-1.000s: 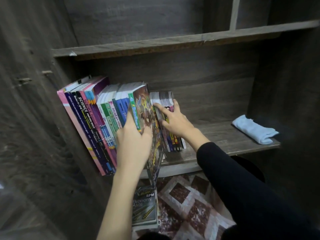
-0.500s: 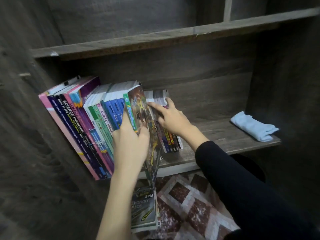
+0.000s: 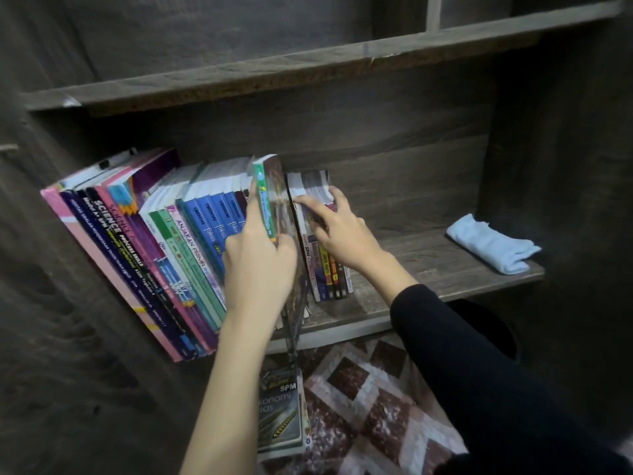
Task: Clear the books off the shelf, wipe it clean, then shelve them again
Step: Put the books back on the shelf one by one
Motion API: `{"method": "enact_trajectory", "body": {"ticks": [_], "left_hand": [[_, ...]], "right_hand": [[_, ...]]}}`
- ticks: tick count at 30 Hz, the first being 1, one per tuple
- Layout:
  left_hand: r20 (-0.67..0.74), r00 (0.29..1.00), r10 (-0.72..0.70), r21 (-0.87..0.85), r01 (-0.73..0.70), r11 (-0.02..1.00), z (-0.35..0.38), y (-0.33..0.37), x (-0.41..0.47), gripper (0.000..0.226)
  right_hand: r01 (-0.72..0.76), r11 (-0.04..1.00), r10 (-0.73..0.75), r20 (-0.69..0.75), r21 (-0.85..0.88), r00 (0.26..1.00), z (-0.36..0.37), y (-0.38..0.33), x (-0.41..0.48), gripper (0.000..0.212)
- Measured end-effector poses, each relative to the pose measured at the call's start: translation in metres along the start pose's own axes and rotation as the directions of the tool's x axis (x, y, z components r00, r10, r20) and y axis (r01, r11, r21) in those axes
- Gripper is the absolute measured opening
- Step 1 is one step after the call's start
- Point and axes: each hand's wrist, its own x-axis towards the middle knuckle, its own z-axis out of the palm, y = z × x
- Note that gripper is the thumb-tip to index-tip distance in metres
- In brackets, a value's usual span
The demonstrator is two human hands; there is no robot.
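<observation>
Grips the green book [image 3: 265, 200] in the left hand [image 3: 260, 265]: thumb curled onto the glossy picture cover, forefinger stretched up the far side of the spine, other fingers hidden behind. Stands upright in that clamp, thin and tall, foot hanging past the front lip of the shelf [image 3: 428, 265].

Lays the right hand [image 3: 342, 234] on the small books [image 3: 325, 269], just right of the left hand. Fingers spread and nearly straight over the white page tops, forefinger reaching toward the dark gap beside the green book, nothing clasped. Short, thick paperbacks, upright, spines dark with yellow and red bands.

Left of the left hand, touching its knuckles: a row [image 3: 154, 241] of tall paperbacks, tilted left against the cabinet side. Glossy spines in pink, navy, purple, green and blue.

Well right of the right hand, on the same shelf: a pale blue cloth [image 3: 489, 245], soft, folded into a loose roll, alone near the right wall.

Shelf of matt grey wood-grain board with a paler front edge. Above both hands, an upper shelf [image 3: 308, 63] of the same board, underside edge rough and brown.

Below the left forearm, partly hidden by it: an SPM book [image 3: 281, 416], shiny cover, on a mat [image 3: 359, 389] of brown and cream diamonds. Left forearm bare, right one in a black sleeve [image 3: 479, 371].
</observation>
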Motion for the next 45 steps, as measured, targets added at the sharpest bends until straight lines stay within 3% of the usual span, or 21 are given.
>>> {"method": "enact_trajectory", "body": {"ticks": [11, 16, 26, 33, 40, 43, 45], "left_hand": [[-0.003, 0.995, 0.102, 0.018, -0.102, 0.995, 0.023, -0.003, 0.030, 0.060], [-0.027, 0.998, 0.059, -0.051, -0.060, 0.997, 0.052, -0.029, 0.021, 0.059], [0.028, 0.998, -0.054, -0.007, 0.054, 0.999, 0.092, -0.054, 0.007, 0.065], [0.001, 0.998, -0.070, 0.001, 0.070, 0.998, 0.105, -0.065, 0.005, 0.049], [-0.203, 0.974, 0.101, -0.095, -0.123, 0.988, 0.101, -0.074, -0.015, 0.074], [-0.290, 0.915, 0.281, 0.055, -0.277, 0.959, 0.094, -0.084, -0.020, 0.072], [-0.203, 0.924, 0.323, 0.163, -0.294, 0.942, 0.090, -0.091, -0.019, 0.086]], "right_hand": [[0.021, 1.000, -0.021, -0.027, -0.010, 0.999, 0.005, 0.002, 0.000, 0.056], [0.018, 1.000, -0.018, -0.046, -0.001, 0.999, 0.006, 0.002, -0.001, 0.058], [0.037, 0.999, -0.037, -0.098, 0.001, 0.995, 0.010, 0.008, 0.000, 0.058], [0.050, 0.998, -0.047, -0.102, 0.025, 0.994, 0.012, 0.010, 0.000, 0.058], [0.051, 0.998, -0.047, -0.111, 0.032, 0.993, 0.012, 0.008, -0.002, 0.057], [0.045, 0.999, -0.042, -0.153, 0.020, 0.987, 0.016, 0.009, -0.005, 0.055], [0.023, 0.999, -0.017, -0.164, 0.035, 0.986, 0.021, 0.010, -0.010, 0.055]]}}
